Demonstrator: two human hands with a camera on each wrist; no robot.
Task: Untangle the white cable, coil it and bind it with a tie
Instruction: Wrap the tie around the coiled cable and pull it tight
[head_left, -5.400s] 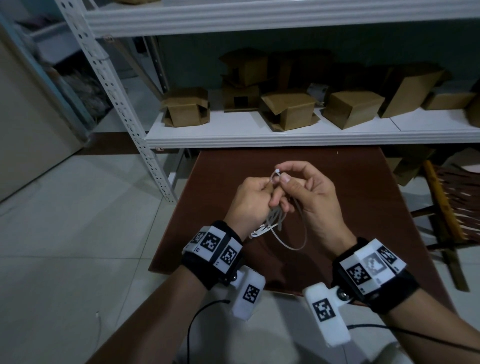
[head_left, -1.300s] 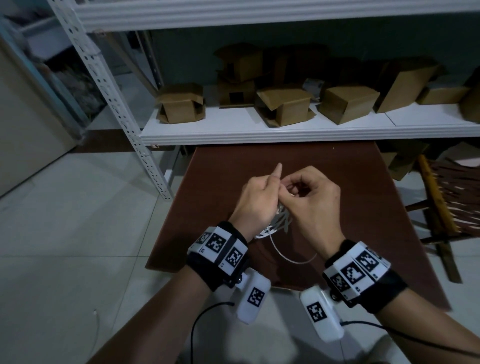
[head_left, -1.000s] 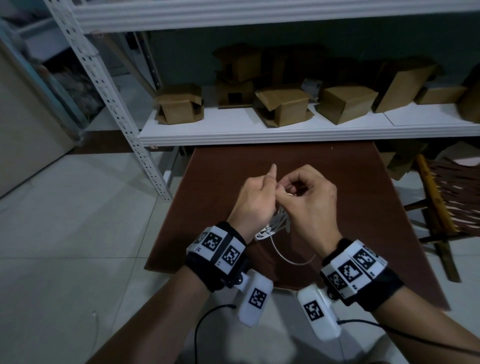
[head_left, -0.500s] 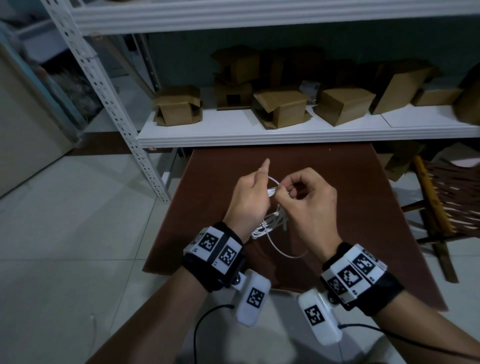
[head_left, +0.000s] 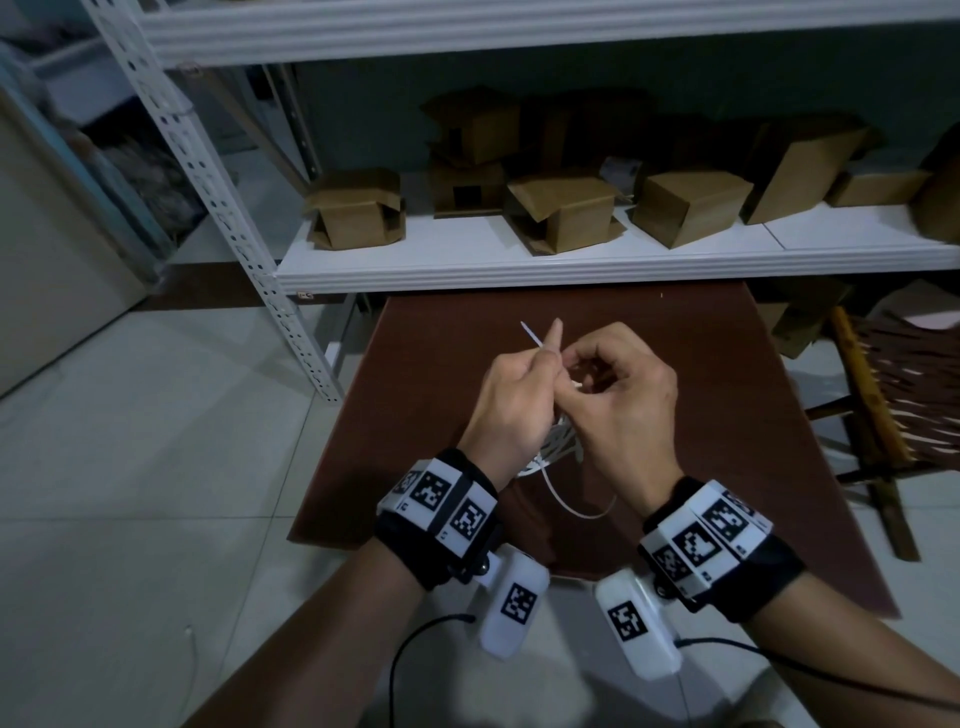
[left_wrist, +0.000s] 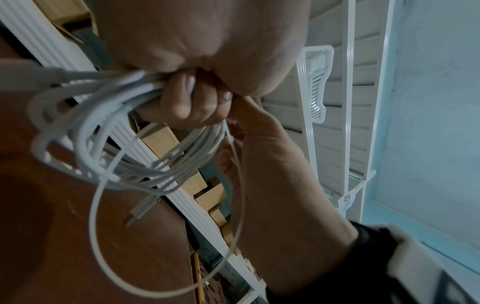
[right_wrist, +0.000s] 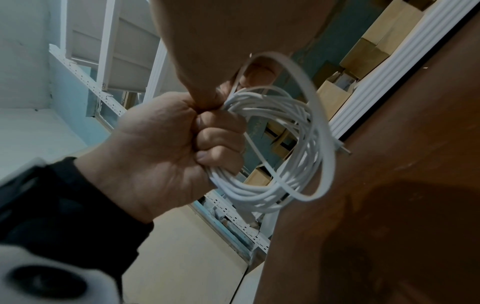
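Behind the dark reddish-brown wooden table (head_left: 675, 364), a white metal shelf (head_left: 519, 260) of small brown cardboard boxes (head_left: 561, 208) fills the far side of this dim room. Above the table's middle, the left hand (head_left: 511, 405) clenches the coiled thin white cable (right_wrist: 272, 144) so its loops cannot spring apart, index finger and thumb pinching the tail of the flat white plastic tie (head_left: 531, 332). The right hand (head_left: 623, 405), just right of it and touching, pinches the tie's other part, probably steadying the head while its wide loop (right_wrist: 306, 102) around the bundle hangs slack, not yet cinched.
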